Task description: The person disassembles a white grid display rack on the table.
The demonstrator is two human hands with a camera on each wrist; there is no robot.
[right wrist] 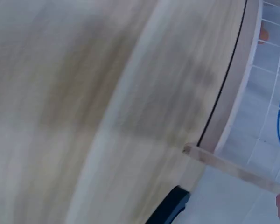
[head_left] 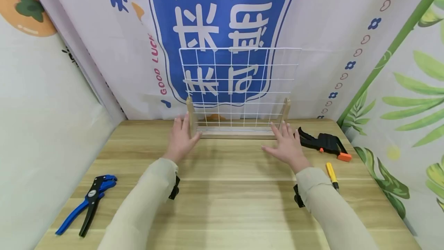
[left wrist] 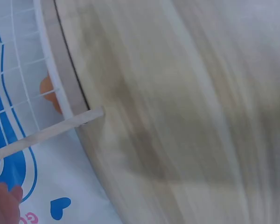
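A white wire grid [head_left: 239,129] stands upright in a wooden base [head_left: 239,136] at the back of the table, between two short wooden uprights. My left hand [head_left: 181,138] is beside the left upright [head_left: 190,113], its fingers extended and thumb spread toward the base. On the other side my right hand [head_left: 287,146] has its fingers spread just in front of the right upright [head_left: 286,107]. Whether either hand touches the wood, I cannot tell. Only fingertips show at the edges of both wrist views. Neither hand holds anything.
Blue-and-black wire strippers [head_left: 93,194] lie at the left of the wooden table [head_left: 222,203]. A black clamp with orange pads [head_left: 327,144] lies right of my right hand, and a yellow-handled screwdriver [head_left: 332,173] is beside my right forearm. Printed cloth [head_left: 319,49] hangs behind the grid.
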